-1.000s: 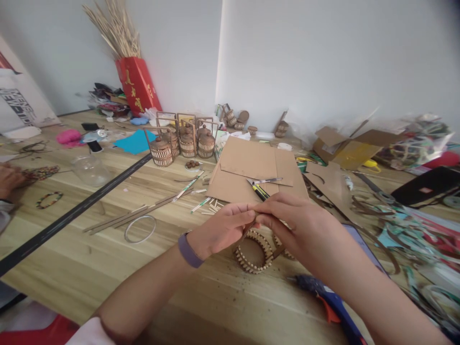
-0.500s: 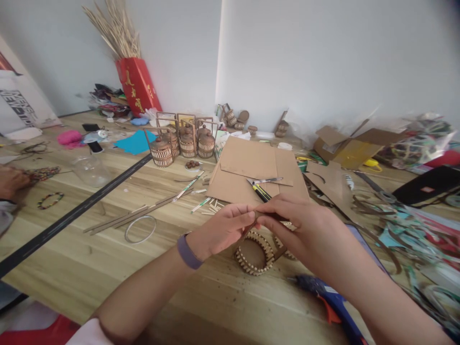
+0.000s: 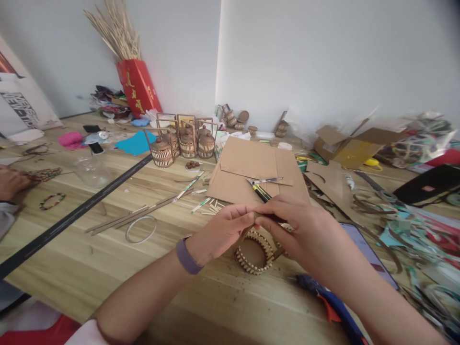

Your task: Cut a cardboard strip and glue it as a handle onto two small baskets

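Note:
Both hands are pinched together over the table, fingertips meeting on a thin brown strip [image 3: 256,218], most of which is hidden behind the fingers. My left hand [image 3: 224,227] grips it from the left, a purple band around the wrist. From the right, my right hand [image 3: 300,225] pinches it between thumb and fingers. Right below them lies a round ring of small wooden slats with a brown base [image 3: 254,256]. A second slatted piece [image 3: 282,247] is partly covered by my right hand. Under my right forearm rests a blue glue gun [image 3: 316,287].
Cardboard sheets [image 3: 251,158] carry a yellow-black cutter [image 3: 260,190]. Small lidded baskets with handles [image 3: 187,143] stand behind. A metal ring [image 3: 140,230] and brown strips [image 3: 125,218] lie left. A phone [image 3: 362,249] and scraps are right. Another person's hand [image 3: 12,182] is far left.
My hands stay pinched at nearly the same spot, with only a slight shift. My right forearm has moved a little, and more of the phone shows.

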